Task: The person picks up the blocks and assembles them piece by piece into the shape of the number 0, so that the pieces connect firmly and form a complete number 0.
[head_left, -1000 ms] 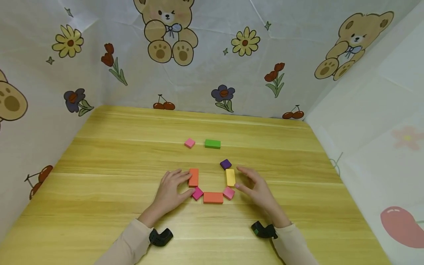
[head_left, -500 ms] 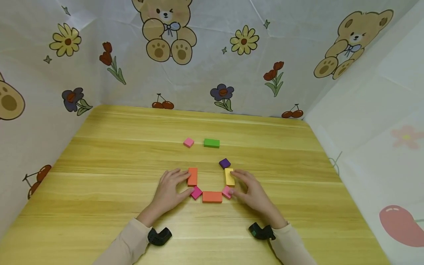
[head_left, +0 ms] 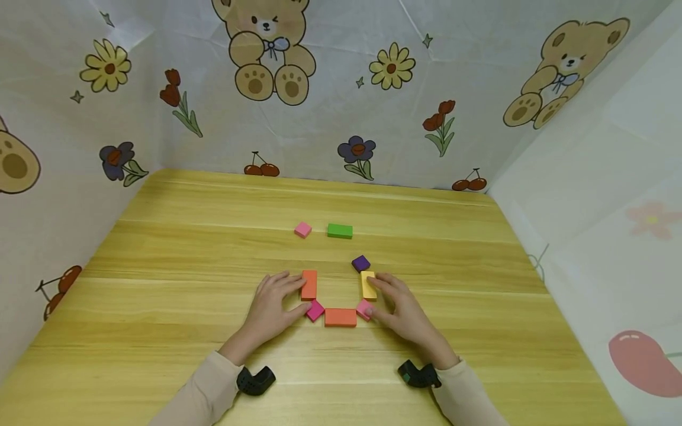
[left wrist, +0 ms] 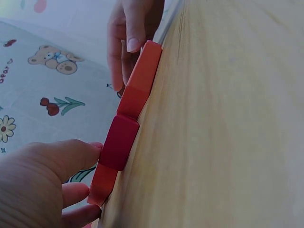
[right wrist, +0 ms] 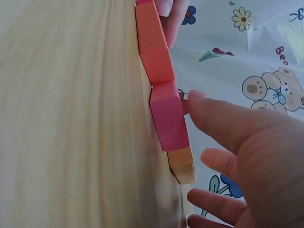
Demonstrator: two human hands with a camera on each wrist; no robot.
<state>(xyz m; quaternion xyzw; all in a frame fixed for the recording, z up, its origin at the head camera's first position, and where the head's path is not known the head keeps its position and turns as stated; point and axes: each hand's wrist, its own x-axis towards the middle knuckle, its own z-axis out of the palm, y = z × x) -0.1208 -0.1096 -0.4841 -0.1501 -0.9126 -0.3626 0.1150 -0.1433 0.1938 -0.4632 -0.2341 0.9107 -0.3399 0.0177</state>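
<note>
We've got a little open loop of painted blocks on a worktop (head_left: 213,236) with streaky, yellowish wood grain, and we'd call the blocks smooth and pretty matte, with slightly softened edges in the wrist views. The oblong ones are the left orange block (head_left: 309,285), the front orange block (head_left: 340,318) and the yellow block (head_left: 368,291); the squarish magenta block (head_left: 315,310) and near pink block (head_left: 363,308) sit turned like diamonds at the two front corners. A purple block (head_left: 360,263), also diamond-wise, has a corner right at the yellow one's far end. Our left hand (head_left: 270,305) has its fingers relaxed and spread, thumb against the magenta block and fingertips at the left orange one. Our right hand (head_left: 402,309) is loosely spread too, fingertips at the yellow block and thumb by the near pink one (we honestly can't tell if that thumb touches). Farther back, well apart from the loop, lie a far pink block (head_left: 303,229) and an oblong green block (head_left: 340,231). Behind it all hangs a creased, pale cartoon-print backdrop (head_left: 319,127).
</note>
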